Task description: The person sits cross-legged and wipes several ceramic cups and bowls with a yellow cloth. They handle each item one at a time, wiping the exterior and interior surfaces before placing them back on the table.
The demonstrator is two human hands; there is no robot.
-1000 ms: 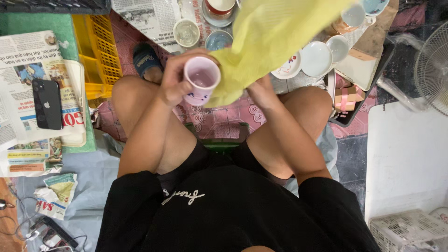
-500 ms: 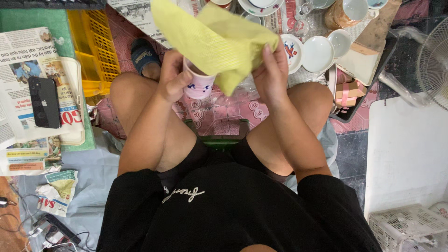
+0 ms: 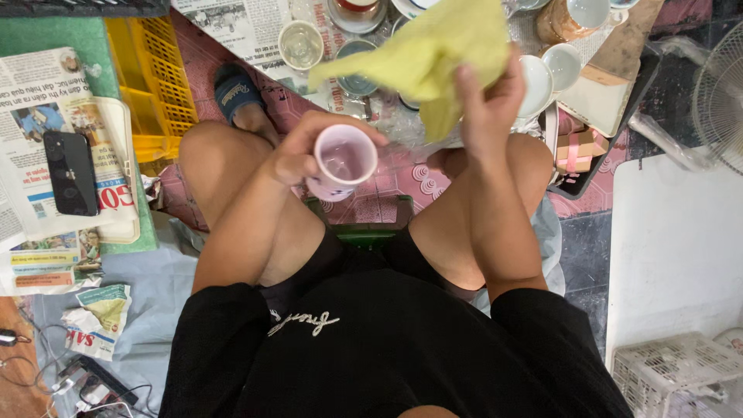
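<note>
The person sits low over a patterned pink floor mat [image 3: 387,174], knees spread. All work items are held in the air between the knees, above the mat, not resting on it.

Yellow cloth [image 3: 426,54]: the larger held item. It is gripped by the right hand [image 3: 484,101], whose fingers are closed tight on a bunched fold. The cloth spreads up and to the left from the grip, with one corner reaching out above the cup and a short tail hanging below the hand. The fabric is soft, creased and plain yellow.

Pink cup [image 3: 343,162]: held by the left hand [image 3: 298,155], fingers wrapped around the wall from the left side, thumb near the rim. The cup's long axis tilts toward the camera, so the mouth faces upward and the pale pink interior shows. The outer wall appears white with a small dark print low down; detail is too small to confirm.

Governing relation: the cup lies below and to the left of the right hand, near but apart. The cloth does not touch the cup. The open mouth points roughly toward the cloth. The left hand is the nearer one, being already on the cup.

Beyond the knees, at the far edge of the mat, stand further bowls and cups [image 3: 561,66] and a glass [image 3: 300,44]. A yellow crate [image 3: 155,77] sits to the left.
</note>
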